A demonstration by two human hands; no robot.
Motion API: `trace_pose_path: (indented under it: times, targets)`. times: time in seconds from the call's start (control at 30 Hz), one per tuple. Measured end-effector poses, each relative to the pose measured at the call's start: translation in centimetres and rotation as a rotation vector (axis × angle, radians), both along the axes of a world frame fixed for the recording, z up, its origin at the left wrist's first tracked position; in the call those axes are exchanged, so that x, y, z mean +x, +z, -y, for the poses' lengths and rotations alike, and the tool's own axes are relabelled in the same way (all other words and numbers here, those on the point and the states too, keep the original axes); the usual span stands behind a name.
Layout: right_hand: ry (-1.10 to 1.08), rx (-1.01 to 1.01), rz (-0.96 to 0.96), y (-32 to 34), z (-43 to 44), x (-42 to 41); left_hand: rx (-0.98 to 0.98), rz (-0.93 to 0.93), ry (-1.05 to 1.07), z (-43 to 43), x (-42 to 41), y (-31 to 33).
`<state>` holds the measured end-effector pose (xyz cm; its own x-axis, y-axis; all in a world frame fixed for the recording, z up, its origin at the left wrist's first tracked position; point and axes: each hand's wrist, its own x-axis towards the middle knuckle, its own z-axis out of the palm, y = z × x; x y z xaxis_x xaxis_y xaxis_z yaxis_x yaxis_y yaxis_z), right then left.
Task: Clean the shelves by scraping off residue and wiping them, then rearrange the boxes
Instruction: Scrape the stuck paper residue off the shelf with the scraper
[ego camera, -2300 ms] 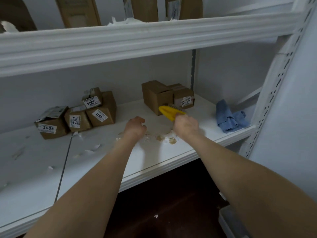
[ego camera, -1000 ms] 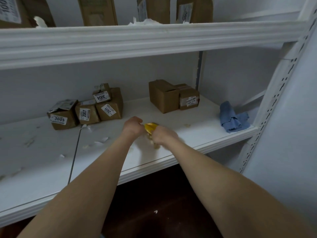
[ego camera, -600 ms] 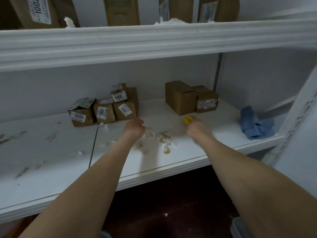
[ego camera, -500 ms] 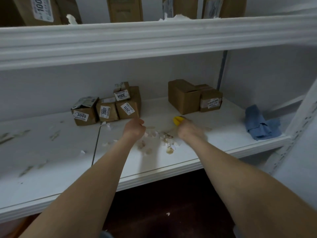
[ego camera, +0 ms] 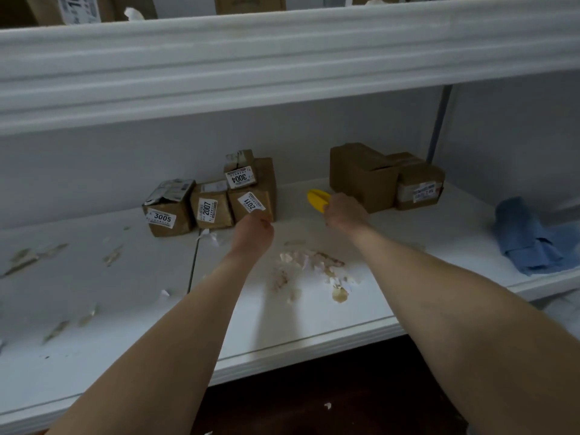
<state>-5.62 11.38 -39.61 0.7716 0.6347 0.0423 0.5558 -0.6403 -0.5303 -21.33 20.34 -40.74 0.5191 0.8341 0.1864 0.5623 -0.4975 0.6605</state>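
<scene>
1. Shelf, left panel: stuck flecks could be missed.
2. Left hand is curled beside box 2011; whether it holds anything cannot be told. It could knock the box.
3. Scrapings lie loose mid-shelf; a careless sweep may spill them.
4. Right hand grips the yellow scraper; a steep angle could gouge paint.

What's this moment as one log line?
stage: scraping shelf | right hand: grips yellow scraper | left hand: fist, near boxes | scraps: piled between arms | blue cloth: right end
</scene>
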Motion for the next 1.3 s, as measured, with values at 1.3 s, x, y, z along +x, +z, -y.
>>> trace_pose_path:
  times: [1.3]
  targets:
    - [-0.130,-0.160,-0.010,-1.6,8.1,-8.3,-0.159,-0.114,-0.132,5.7,-4.9,0.8]
